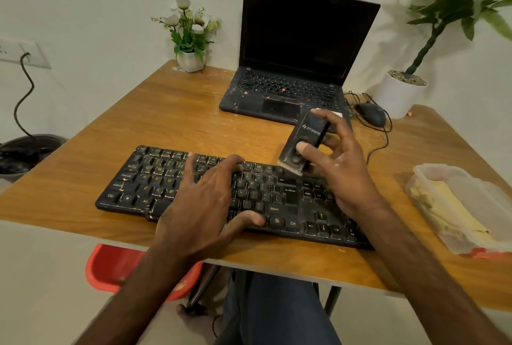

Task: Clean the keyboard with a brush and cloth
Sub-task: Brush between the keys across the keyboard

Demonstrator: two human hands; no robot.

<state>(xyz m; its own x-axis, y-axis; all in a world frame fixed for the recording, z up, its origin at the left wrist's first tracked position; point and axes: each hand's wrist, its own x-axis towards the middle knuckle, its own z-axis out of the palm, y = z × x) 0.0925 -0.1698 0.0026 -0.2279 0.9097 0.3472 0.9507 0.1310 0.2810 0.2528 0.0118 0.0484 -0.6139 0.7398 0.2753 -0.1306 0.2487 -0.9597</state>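
Wooden table point(171, 128) fills most of the view, and everything sits on it. An open laptop point(299, 40) with a dark screen stands at the far edge, right of centre. The black keyboard point(155, 178) lies across the near edge in front of you, angled slightly, with pale dust on the keys.

A tall plant in a white pot point(399, 95) stands at the far right corner. A clear plastic container point(457, 178) sits at the right edge, well apart from the keyboard, with the yellow cloth point(448, 211) folded inside it (untouched). A small flower pot point(191, 59) is at the far edge, left of the laptop.

Your left hand point(205, 206) lies flat on the middle of the keyboard, fingers spread and straight, thumb down by the bottom row. It grips nothing and covers the centre keys.

Your right hand point(340, 162) holds the brush point(302, 145), thumb on the front face, the other fingers wrapped behind. The brush is a black block tilted away from you, its pale bristle end down at the keyboard's top row, right of centre. I can't tell whether the bristles actually touch the keys.

The laptop's front edge is just behind the brush, so space is tight there. A black mouse point(371, 113) sits beside the laptop on the right, and its cable loops across the table behind your right hand.
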